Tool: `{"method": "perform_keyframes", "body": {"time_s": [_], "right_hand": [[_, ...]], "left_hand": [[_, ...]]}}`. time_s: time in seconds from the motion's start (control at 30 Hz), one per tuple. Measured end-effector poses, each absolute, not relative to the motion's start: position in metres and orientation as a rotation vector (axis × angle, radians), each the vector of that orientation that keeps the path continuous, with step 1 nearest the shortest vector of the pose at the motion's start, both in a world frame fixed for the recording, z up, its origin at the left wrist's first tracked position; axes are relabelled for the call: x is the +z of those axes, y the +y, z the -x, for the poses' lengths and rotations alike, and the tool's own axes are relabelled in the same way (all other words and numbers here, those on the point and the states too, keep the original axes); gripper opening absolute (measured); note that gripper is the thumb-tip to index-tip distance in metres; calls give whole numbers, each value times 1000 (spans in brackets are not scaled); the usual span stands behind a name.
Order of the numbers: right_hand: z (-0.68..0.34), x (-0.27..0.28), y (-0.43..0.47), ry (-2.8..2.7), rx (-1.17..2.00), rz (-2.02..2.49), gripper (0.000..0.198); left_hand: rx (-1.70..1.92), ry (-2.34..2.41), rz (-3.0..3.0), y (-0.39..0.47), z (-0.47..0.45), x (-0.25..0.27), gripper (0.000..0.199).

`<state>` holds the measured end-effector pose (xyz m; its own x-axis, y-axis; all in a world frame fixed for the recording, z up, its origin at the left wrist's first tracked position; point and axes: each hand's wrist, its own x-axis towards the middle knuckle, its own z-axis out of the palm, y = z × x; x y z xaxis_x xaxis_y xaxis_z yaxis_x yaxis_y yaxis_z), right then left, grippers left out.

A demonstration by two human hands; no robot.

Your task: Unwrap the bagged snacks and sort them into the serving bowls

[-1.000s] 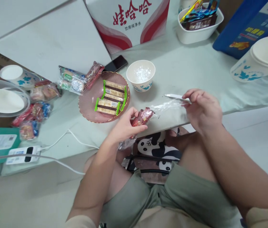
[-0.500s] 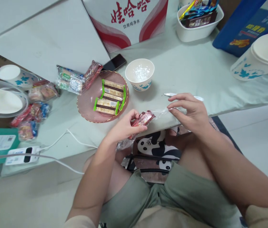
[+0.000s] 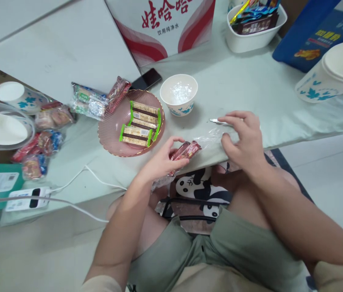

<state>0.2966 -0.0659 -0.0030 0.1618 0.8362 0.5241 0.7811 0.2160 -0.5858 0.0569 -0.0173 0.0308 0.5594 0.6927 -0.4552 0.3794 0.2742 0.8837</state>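
Observation:
My left hand [image 3: 167, 160] is closed around red-wrapped snack bars [image 3: 186, 152] at the table's front edge. A clear plastic bag [image 3: 209, 140] surrounds the snacks and stretches off to the right. My right hand [image 3: 244, 140] is over the table with thumb and fingers apart, holding nothing. Beneath its fingertips lies a small knife [image 3: 214, 120], its blade tip showing and its handle covered by the hand; whether they touch I cannot tell. Left of the hands, a pink ribbed bowl [image 3: 110, 136] contains green-ended snack bars [image 3: 136, 136]. A paper bowl [image 3: 174, 91] with crumpled clear plastic stands behind.
Wrapped snacks [image 3: 90, 101] lie left of the pink bowl, beside a black phone [image 3: 148, 79]. A white cable [image 3: 98, 176] runs from a power strip [image 3: 26, 199]. Paper cups [image 3: 317, 87] and a white basket [image 3: 250, 42] of packets stand at the right.
My right hand has let go of the clear bag and moved over the knife, its fingers spreading. My left hand, still gripping the snack bars, has barely shifted.

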Motion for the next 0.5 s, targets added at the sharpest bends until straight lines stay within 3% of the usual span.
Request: {"method": "perform_keyframes", "body": {"time_s": [0.17,0.27,0.5], "right_hand": [[-273,-6,-69,-1915,10,1433,37],[-264,-9,-69,-1984,67,1333,22],[-271,-3,-72,-1881,91,1334,20]], "left_hand": [[329,987,-1606,-16,-61,29,31],[330,985,-1583,-16,-65,28,31],[551,1102,-1167,-17,-68,24,24]]}}
